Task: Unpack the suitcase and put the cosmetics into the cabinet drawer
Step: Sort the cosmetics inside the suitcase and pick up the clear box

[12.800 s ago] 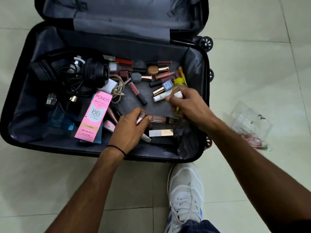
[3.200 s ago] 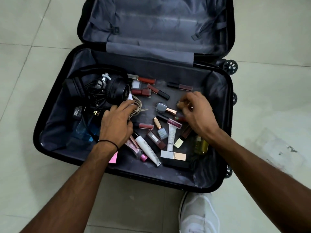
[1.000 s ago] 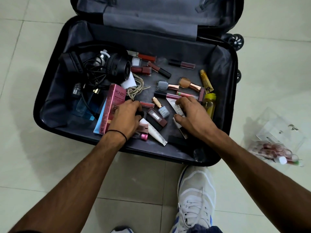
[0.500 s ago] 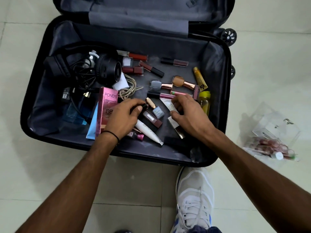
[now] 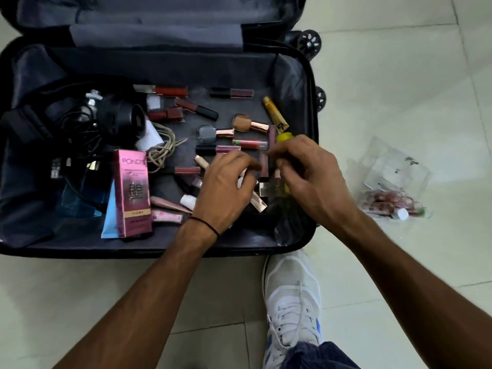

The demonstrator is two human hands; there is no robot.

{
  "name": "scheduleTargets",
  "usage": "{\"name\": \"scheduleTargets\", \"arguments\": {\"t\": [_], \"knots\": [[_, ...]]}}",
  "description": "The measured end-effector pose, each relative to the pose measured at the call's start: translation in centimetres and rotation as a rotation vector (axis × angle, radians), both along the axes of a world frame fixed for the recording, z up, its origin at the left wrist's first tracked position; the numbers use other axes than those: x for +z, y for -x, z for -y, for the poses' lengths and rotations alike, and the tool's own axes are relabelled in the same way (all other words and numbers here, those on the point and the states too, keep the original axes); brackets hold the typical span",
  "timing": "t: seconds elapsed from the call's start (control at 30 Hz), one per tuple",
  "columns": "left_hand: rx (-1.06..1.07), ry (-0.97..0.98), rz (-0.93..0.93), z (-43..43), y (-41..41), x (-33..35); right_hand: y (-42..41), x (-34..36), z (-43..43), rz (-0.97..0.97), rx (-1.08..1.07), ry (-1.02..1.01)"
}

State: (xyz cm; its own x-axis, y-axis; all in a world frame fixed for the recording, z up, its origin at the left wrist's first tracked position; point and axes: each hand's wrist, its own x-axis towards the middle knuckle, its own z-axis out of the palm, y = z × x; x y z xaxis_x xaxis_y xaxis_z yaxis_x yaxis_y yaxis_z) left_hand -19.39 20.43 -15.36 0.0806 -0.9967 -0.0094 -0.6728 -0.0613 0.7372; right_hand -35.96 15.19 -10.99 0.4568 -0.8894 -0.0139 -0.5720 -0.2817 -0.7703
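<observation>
A black suitcase point(image 5: 159, 253) lies open on the floor with several cosmetics scattered inside. My left hand point(image 5: 226, 190) and my right hand point(image 5: 308, 177) meet over the right part of it. My right hand grips slim lip-gloss tubes point(image 5: 264, 166) standing upright. My left hand's fingers curl against the same bunch, with a white tube partly hidden beneath them. A yellow-capped bottle point(image 5: 283, 137) peeks out above my right fingers. Round nail-polish bottles point(image 5: 241, 123) and a yellow tube point(image 5: 275, 115) lie just beyond. A pink Pond's box point(image 5: 131, 190) stands on the left.
Black headphones and tangled cables point(image 5: 119, 121) fill the suitcase's left side. A clear pouch point(image 5: 394, 187) holding some cosmetics lies on the tiled floor to the right. My white shoe point(image 5: 291, 296) rests in front of the suitcase.
Both hands have drawn together toward the right of the suitcase. My right hand has lifted slim tubes upright, and my left hand has moved right to meet them.
</observation>
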Motion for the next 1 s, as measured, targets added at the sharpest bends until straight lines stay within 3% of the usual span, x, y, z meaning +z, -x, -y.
{"name": "scheduleTargets", "arguments": {"t": [0.27, 0.37, 0.47, 0.57, 0.67, 0.77, 1.0], "knots": [[-0.108, 0.072, -0.382, 3.1, 8.1, 3.8, 9.6, 3.9, 0.1, 0.285, -0.582, -0.08], [-0.172, 0.003, -0.457, 4.3, 11.9, 4.8, 14.8, 3.6, 0.7, 0.212, -0.756, -0.057], [-0.274, -0.134, -0.317, 4.8, 15.9, 4.6, 19.4, 1.2, 1.4, -0.002, -0.877, -0.066], [-0.365, -0.397, -0.08, 4.9, 19.6, 3.4, 22.8, -1.0, 2.6, -0.336, -0.83, -0.181], [-0.378, -0.55, -0.052, 4.4, 21.4, 2.2, 24.1, -2.2, 3.9, -0.457, -0.638, -0.394], [-0.379, -0.536, -0.083, 3.9, 21.7, 1.1, 24.1, -3.3, 4.3, -0.462, -0.468, -0.49], [-0.4, -0.536, -0.114, 3.4, 20.3, -1.0, 23.4, -4.5, 2.9, -0.259, -0.617, -0.376]]}}
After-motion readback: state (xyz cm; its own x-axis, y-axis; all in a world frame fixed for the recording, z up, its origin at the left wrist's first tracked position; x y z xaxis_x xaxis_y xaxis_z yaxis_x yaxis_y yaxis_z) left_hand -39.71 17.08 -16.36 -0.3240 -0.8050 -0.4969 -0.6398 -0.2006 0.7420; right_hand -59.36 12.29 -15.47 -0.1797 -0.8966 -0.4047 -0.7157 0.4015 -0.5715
